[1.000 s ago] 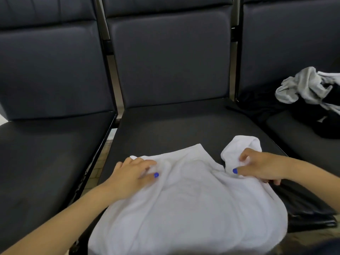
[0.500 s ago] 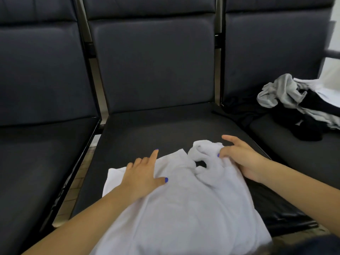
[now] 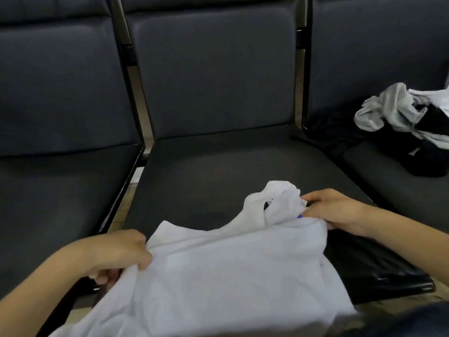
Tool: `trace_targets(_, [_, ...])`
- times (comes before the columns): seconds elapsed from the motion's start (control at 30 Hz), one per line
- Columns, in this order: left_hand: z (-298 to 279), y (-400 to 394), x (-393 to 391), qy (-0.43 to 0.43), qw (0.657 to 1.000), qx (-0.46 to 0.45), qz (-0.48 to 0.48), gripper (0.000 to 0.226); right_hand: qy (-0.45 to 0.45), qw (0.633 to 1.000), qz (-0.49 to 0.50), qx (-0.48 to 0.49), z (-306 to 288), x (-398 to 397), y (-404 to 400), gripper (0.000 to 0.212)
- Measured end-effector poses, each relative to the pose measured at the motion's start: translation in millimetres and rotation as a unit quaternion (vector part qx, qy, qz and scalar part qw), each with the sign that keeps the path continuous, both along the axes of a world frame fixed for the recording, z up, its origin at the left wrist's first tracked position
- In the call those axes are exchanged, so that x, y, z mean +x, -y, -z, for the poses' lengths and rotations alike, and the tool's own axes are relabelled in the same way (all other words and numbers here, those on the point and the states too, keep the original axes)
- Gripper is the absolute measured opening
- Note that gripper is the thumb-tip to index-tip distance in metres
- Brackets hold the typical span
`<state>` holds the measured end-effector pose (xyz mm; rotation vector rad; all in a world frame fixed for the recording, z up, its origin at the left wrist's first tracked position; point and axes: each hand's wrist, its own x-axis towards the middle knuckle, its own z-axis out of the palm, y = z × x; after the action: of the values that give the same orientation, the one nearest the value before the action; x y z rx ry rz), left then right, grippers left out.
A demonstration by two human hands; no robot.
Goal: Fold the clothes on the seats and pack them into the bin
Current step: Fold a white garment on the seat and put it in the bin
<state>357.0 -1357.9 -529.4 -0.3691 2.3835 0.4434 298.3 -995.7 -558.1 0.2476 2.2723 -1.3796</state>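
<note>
Left hand [image 3: 121, 254] grips the near-left edge of the white shirt [image 3: 230, 271], fingers curled round the cloth. Right hand [image 3: 332, 210] pinches the bunched sleeve at the shirt's far-right corner. Shirt lies on the middle seat [image 3: 218, 166], partly hanging off the front, not yet folded. Pile of clothes [image 3: 408, 132] waits on the right seat. No bin in view. Judged early: nothing packed.

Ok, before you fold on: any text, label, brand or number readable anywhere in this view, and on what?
None can be read.
White shirt held by the left hand and right hand: no print or tag shows.
Pile of clothes on the right seat: one small pale mark on a black garment, too blurred to read.
</note>
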Motion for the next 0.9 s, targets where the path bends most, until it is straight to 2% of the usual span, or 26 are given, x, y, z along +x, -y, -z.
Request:
trace_targets(0.03, [-1.0, -0.8, 6.3, -0.007, 1.0, -0.016, 0.006, 0.02, 0.004, 1.0, -0.011, 0.015, 1.7, 0.6, 7.6, 0.003])
trace_targets(0.1, [3.4, -6.9, 11.3, -0.065, 0.995, -0.065, 0.049, 0.019, 0.01, 0.999, -0.015, 0.037, 4.3, -0.5, 20.7, 0.018])
trace_targets(0.2, [21.1, -32.2, 14.5, -0.195, 0.962, -0.13, 0.141, 0.047, 0.009, 0.999, -0.026, 0.044, 4.0, 0.4, 41.4, 0.028])
trace_targets(0.27, [37.8, -57.1, 10.7, -0.254, 0.925, -0.196, 0.205, 0.061, 0.02, 0.999, -0.039, 0.027, 3.4, 1.2, 53.2, 0.022])
trace_targets(0.3, [46.2, -70.0, 6.3, -0.27, 0.918, -0.195, 0.215, 0.063, 0.025, 0.999, -0.042, 0.004, 3.8, -0.1, 58.8, 0.017])
trace_targets(0.37, [59.3, -94.1, -6.0, -0.274, 0.926, -0.16, 0.207, 0.054, 0.025, 0.998, -0.047, -0.037, 2.1, 0.2, 69.2, 0.006])
trace_targets(0.4, [65.8, -103.0, -15.1, -0.276, 0.932, -0.132, 0.192, 0.051, 0.024, 0.997, -0.046, -0.063, 0.4, 1.1, 75.3, 0.003])
trace_targets(0.5, [74.9, -119.2, -45.1, -0.302, 0.946, -0.031, 0.115, 0.041, 0.043, 0.984, -0.02, -0.173, 4.9, -5.0, 88.3, 0.033])
trace_targets(0.57, [72.7, -124.8, -58.7, -0.305, 0.943, 0.133, -0.011, 0.041, 0.06, 0.968, 0.007, -0.244, 4.6, -8.8, 94.9, 0.036])
trace_targets(0.6, [68.6, -126.1, -60.8, -0.281, 0.922, 0.253, -0.088, 0.042, 0.066, 0.96, 0.02, -0.272, 1.9, -10.5, 96.4, 0.034])
trace_targets(0.63, [60.9, -126.2, -59.8, -0.229, 0.887, 0.372, -0.152, 0.042, 0.066, 0.953, 0.033, -0.294, -1.2, -12.2, 97.4, 0.032])
trace_targets(0.7, [47.2, -118.7, -56.3, -0.098, 0.809, 0.54, -0.21, 0.041, 0.055, 0.946, 0.041, -0.318, -8.9, -13.1, 97.8, 0.029])
trace_targets(0.77, [39.1, -109.3, -51.2, -0.042, 0.769, 0.604, -0.204, 0.04, 0.025, 0.95, 0.001, -0.31, -16.2, -11.8, 99.3, 0.024])
trace_targets(0.9, [25.9, -99.2, -49.7, -0.083, 0.741, 0.649, -0.152, 0.037, -0.044, 0.955, -0.012, -0.291, -27.8, -8.6, 101.7, 0.024])
